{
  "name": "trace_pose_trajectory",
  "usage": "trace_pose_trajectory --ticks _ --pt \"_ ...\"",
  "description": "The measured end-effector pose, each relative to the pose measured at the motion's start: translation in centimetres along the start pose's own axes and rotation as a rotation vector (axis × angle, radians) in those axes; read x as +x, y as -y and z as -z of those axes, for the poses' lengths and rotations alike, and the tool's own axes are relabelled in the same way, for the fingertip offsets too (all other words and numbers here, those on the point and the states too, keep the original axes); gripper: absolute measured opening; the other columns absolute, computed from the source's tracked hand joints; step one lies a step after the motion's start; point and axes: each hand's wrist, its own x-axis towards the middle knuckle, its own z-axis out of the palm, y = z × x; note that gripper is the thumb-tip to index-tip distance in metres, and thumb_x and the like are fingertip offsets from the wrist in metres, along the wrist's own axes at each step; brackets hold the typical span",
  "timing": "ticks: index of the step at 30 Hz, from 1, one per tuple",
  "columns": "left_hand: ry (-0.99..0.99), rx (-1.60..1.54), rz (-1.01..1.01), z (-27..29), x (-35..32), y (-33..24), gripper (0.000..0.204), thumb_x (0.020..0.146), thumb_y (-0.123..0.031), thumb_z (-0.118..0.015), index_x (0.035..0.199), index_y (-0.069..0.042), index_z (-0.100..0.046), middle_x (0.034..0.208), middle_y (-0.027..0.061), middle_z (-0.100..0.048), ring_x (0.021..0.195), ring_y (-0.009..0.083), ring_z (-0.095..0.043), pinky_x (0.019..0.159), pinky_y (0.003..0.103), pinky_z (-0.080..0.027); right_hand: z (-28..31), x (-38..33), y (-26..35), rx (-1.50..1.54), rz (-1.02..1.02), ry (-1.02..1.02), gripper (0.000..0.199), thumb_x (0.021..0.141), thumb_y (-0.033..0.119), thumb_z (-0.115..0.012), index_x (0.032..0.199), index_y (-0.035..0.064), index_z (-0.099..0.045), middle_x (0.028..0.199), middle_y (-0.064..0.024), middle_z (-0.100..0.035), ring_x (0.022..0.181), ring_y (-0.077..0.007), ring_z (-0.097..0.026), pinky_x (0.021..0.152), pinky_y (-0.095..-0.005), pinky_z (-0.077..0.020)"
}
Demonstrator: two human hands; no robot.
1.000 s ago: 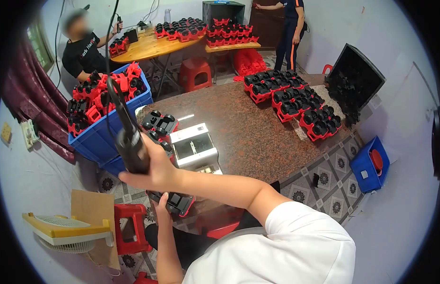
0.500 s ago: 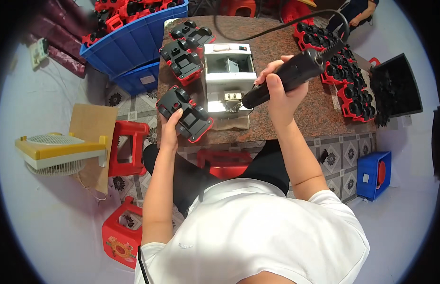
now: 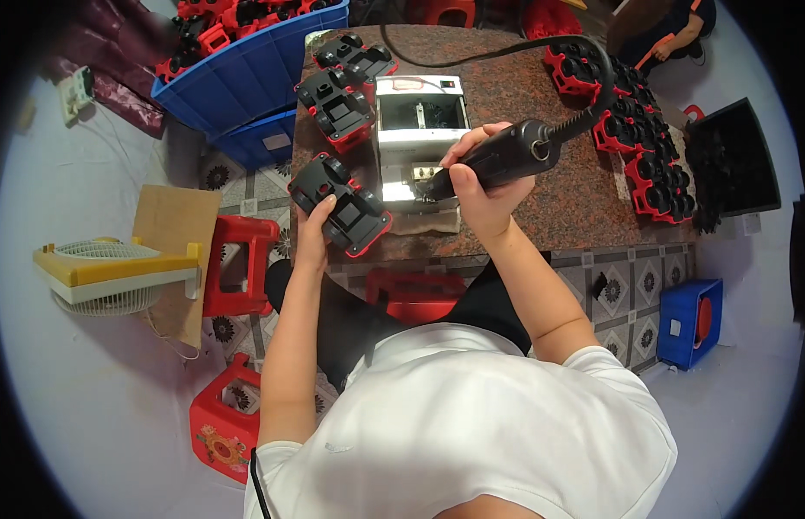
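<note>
My left hand is closed around the near edge of an upturned toy car, black underneath with red sides, at the table's front left. My right hand grips a black electric screwdriver, held at a slant with its cord rising from the back end. The screwdriver's tip is at the small metal outlet on the front of a white screw feeder; whether it touches is hard to see. The feeder has an open hopper on top and stands just right of the held car.
More upturned toy cars lie behind the held one, and rows of them line the table's right side. A blue crate of red parts stands at left, a black bin at right. Another person's arm shows at far right.
My right hand has brought the screwdriver left, its tip coming to the feeder's outlet, and the cord has swung along. My left hand still holds the car in place.
</note>
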Motion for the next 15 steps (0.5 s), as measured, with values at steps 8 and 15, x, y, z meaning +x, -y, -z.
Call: trace_pose_trajectory --ticks 8,15 --pt "-0.007 -0.003 0.006 -0.2 0.1 0.3 0.063 0.08 -0.024 -0.063 0.134 -0.012 -0.035 0.118 0.0076 -0.05 0.104 0.0192 -0.055 0.083 0.033 -0.05 0.3 -1.1 -0.9 -0.035 0.068 0.042 0.056 0.07 0.0 -0.075 0.114 0.0023 -0.04 0.086 -0.0104 -0.057 0.067 -0.0131 -0.056 0.06 -0.0246 -0.0474" --pt "-0.022 0.005 0.003 0.3 0.8 0.0 0.062 0.08 -0.022 -0.063 0.134 -0.011 -0.035 0.118 0.0072 -0.05 0.105 0.0191 -0.054 0.085 0.034 -0.048 0.0 1.5 0.8 -0.009 0.045 0.042 0.054 0.071 0.0 -0.074 0.114 0.0022 -0.041 0.085 -0.0095 -0.058 0.066 -0.0128 -0.058 0.058 -0.024 -0.0474"
